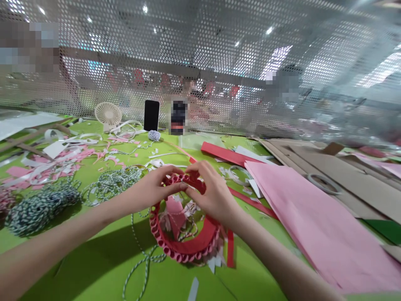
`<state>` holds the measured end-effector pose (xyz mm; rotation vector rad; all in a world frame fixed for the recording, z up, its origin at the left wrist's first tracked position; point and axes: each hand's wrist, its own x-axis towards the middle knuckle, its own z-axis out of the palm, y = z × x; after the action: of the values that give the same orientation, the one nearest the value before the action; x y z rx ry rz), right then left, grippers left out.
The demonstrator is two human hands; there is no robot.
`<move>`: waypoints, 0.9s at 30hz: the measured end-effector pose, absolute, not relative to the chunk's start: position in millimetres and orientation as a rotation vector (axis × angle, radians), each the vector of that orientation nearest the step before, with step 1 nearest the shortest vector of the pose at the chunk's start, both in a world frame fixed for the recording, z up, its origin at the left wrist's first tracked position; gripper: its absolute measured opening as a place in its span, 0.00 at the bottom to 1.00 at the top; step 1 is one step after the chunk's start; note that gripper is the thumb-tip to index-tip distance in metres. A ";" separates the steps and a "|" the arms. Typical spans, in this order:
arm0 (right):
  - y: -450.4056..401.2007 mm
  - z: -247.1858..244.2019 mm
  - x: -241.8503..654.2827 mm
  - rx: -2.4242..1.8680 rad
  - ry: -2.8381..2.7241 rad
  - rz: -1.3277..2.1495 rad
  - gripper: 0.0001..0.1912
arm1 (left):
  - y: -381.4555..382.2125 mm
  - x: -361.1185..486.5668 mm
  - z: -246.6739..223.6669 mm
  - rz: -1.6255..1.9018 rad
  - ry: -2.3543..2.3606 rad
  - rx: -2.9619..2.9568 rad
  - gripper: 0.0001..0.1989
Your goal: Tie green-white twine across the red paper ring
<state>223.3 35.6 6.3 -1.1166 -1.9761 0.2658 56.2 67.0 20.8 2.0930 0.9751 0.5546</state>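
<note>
A red paper ring (191,246) edged with small curled pink paper loops is tilted over the green table (103,259). My left hand (163,184) pinches its far rim from the left, and my right hand (208,190) grips the same rim from the right. Both thumbs meet near the middle of that rim, partly covering it. Through the ring's opening show a pink paper piece (176,217) and some twisted cord. A narrow red strip (230,248) lies just right of the ring, beside white paper scraps.
Green-and-white cord (115,182) and a thicker cord bundle (42,209) lie left. Pink sheets (313,225) cover the right side, near brown cardboard (354,167) and a tape roll (324,184). A fan (108,115) and phone (151,115) stand before a perforated screen (219,50).
</note>
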 end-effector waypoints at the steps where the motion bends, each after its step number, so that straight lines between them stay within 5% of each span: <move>1: 37.9 7.8 226.7 -1.112 -1.876 0.452 0.08 | 68.6 54.6 23.5 0.563 1.002 2.118 0.16; 6: 53.3 7.2 247.1 -1.062 -1.263 1.135 0.06 | 73.6 44.6 37.8 0.741 1.010 2.086 0.17; 13: 36.1 -2.8 231.8 -0.777 -1.351 1.944 0.17 | 67.4 48.7 44.2 1.189 0.918 1.559 0.09; 18: 28.4 -5.7 216.4 -0.755 -1.324 2.006 0.10 | 68.6 48.8 48.6 1.289 0.883 1.430 0.08; 22: 36.3 -2.4 221.2 -0.965 -1.260 1.712 0.06 | 72.4 42.4 57.9 1.298 0.986 1.349 0.11; 27: 46.0 -5.6 231.8 -1.025 -1.223 1.526 0.09 | 75.5 34.4 63.3 0.891 1.252 1.674 0.17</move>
<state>231.8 46.0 -5.6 -1.0253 -1.2233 1.5256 34.4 75.5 63.3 1.6744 1.2518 0.8907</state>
